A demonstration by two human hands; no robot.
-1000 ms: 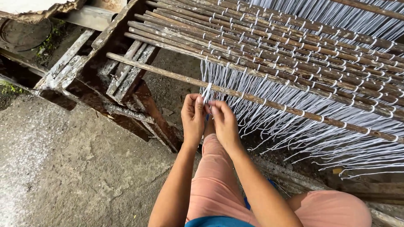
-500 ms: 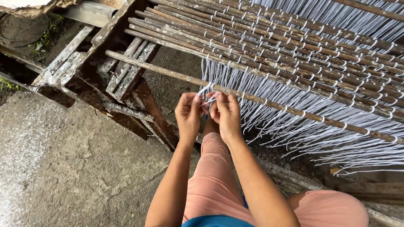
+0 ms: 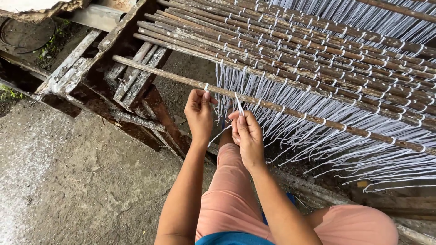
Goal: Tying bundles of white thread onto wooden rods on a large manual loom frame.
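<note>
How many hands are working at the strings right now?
2. The left hand is at the nearest wooden stick, touching a white loop there; the right hand pinches a white string just beside it. No other hands show.

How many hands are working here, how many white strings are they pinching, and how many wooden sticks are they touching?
Bare hands: 2, the left hand and the right hand
Thin white cotton strings pinched: 2, the left string, the right string
Long brown wooden sticks touched: 1, the nearest stick
Total: 5

arms bare, no sleeves | left hand (image 3: 198, 113) and right hand (image 3: 247, 136) ungloved, no rings | salmon-pink shorts (image 3: 236, 199) | blue top hem (image 3: 234, 239)
</note>
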